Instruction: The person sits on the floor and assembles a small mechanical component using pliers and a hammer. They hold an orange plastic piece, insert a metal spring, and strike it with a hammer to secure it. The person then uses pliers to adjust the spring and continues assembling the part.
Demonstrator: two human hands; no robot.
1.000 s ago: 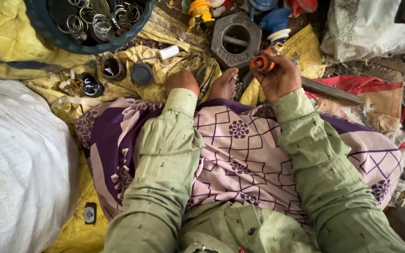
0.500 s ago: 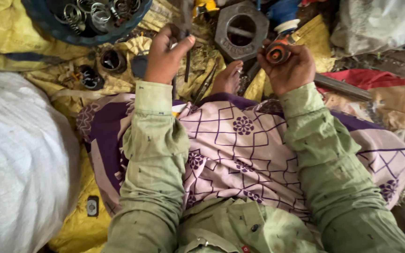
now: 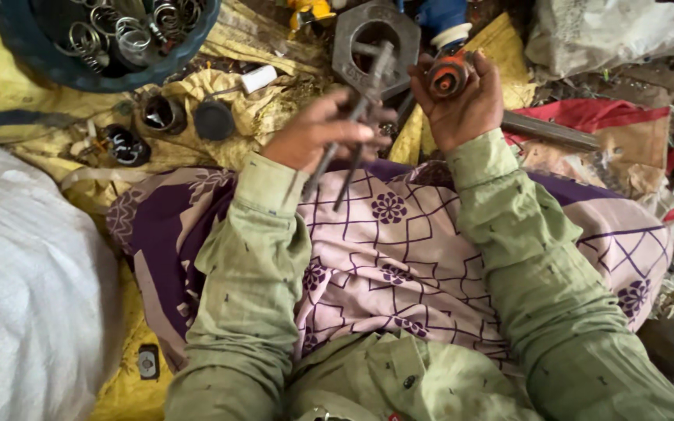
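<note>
White sack (image 3: 33, 296) left; clear bag (image 3: 618, 31) upper right.

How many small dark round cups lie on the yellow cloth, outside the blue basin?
3: one cup at left, one just under the blue basin, one right of it, left of the left hand. Folds may hide others.

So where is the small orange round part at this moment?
In the head view it sits in the right hand, as the orange round part, upper centre-right, just right of the grey hexagonal metal block.
</note>
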